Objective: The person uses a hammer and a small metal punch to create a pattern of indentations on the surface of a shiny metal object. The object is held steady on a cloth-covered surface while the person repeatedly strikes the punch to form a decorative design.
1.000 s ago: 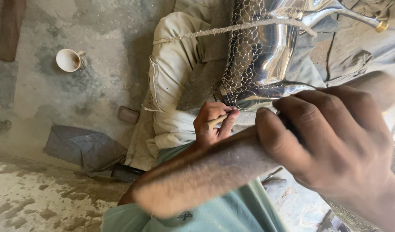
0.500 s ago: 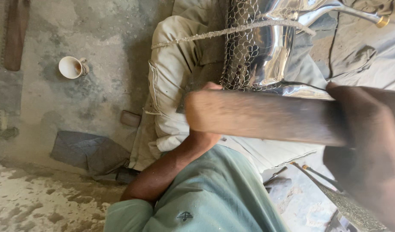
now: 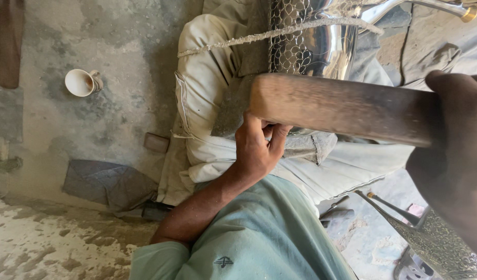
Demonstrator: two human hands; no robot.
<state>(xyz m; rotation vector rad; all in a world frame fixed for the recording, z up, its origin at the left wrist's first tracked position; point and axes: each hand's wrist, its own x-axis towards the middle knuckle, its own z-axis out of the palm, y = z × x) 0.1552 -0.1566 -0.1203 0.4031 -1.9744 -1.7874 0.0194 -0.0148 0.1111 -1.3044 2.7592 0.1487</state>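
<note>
Your vessel (image 3: 321, 46), polished metal with a chased net pattern, lies at the top middle of the view on a pale cushion (image 3: 207, 88). Its thin spout (image 3: 440, 6) runs off to the upper right, ending in a brass tip at the frame edge. A frayed cord (image 3: 280, 32) crosses the vessel's left part.

The mallet handle (image 3: 342, 106), a thick wooden shaft, lies straight across the vessel's lower edge and hides it there. Its blunt end sits at the middle of the view, right above your left hand.

Your left hand (image 3: 256, 148) is pressed against the cushion just below the vessel, fingers curled tight with a narrow gap. What it pinches cannot be told; the handle covers the tips. Your right hand (image 3: 453, 155) is wrapped round the handle at the right edge, close to the camera and dark.

Room is tight: cushion and cloth fold in on the left and below. To the left the floor (image 3: 119, 93) is bare concrete, with a small white cup (image 3: 82, 82) well apart. At lower right a second patterned metal piece (image 3: 435, 241) leans near your right hand.
</note>
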